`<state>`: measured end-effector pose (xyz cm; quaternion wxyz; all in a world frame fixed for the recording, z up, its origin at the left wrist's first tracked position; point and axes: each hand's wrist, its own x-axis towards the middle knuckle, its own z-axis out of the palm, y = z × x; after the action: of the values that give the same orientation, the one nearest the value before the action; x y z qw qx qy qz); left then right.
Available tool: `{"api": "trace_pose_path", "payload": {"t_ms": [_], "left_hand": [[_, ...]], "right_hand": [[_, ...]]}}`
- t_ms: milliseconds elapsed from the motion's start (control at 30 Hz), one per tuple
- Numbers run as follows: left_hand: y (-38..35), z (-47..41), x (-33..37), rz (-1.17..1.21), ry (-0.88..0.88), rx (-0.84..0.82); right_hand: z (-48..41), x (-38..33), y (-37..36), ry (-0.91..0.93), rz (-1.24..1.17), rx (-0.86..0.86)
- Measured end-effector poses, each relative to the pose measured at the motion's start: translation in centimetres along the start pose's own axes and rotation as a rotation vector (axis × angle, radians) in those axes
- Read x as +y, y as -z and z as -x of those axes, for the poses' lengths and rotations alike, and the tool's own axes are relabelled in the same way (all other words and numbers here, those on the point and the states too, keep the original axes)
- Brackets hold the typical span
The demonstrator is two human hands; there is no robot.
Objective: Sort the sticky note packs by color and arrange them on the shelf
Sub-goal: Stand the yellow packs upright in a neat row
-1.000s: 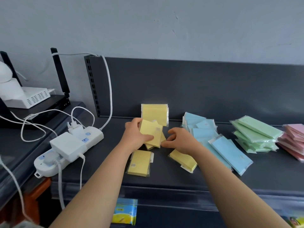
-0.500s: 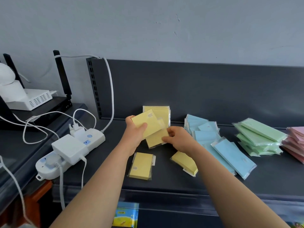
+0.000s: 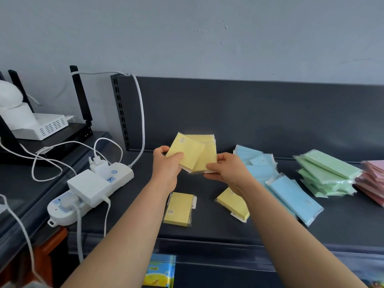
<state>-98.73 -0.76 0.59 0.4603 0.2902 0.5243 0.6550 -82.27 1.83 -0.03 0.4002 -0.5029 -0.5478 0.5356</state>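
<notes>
Both hands hold yellow sticky note packs (image 3: 192, 154) raised above the dark shelf (image 3: 207, 229). My left hand (image 3: 165, 167) grips the left corner of the upper pack, thumb on top. My right hand (image 3: 226, 169) pinches the lower pack at its right edge. A yellow stack (image 3: 208, 137) behind them is mostly hidden. Two more yellow packs lie flat: one (image 3: 179, 208) under my left forearm, another (image 3: 232, 203) partly hidden by my right wrist. Blue packs (image 3: 291, 194) are spread to the right, then a green pile (image 3: 326, 173) and a pink pile (image 3: 372, 179).
A white power strip (image 3: 89, 190) with plugs and cables lies on the shelf's left end. A black router (image 3: 52, 140) with a white box on it stands on a surface further left. A colourful pack (image 3: 160, 271) shows on the level below.
Both hands have lifted the yellow packs off the shelf and carried them up and back, in front of the rear yellow stack. The two loose yellow packs stayed in place.
</notes>
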Motion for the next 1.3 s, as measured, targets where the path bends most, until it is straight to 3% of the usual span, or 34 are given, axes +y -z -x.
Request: {"api": "trace_pose_path", "payload": {"t_ms": [267,533,800,933,1067,1300], "left_hand": [[0.0,0.1,-1.3,-0.433,-0.102,0.012],[-0.2,1.4,-0.8,-0.452,-0.010,-0.175],[0.8,1.3,0.0,-0.787,-0.223,-0.313],[0.9,1.5,-0.6,-0.740,-0.173,-0.291],[0.6,1.9,-1.1,-0.699,-0.141,-0.223],[-0.2,3.3,-1.5,-0.646,-0.116,-0.113]], "right_hand": [[0.7,-0.6,0.0,0.068,-0.118,-0.010],[1.1,-1.2,0.0,0.089,0.000,-0.071],[1.6,-1.2,1.6,0.180,0.386,-0.118],[2.1,-1.8,3.8,0.134,0.803,-0.145],[3.1,-1.8,4.7,-0.018,1.236,-0.319],[3.1,-1.4,4.7,0.064,1.277,-0.413]]}}
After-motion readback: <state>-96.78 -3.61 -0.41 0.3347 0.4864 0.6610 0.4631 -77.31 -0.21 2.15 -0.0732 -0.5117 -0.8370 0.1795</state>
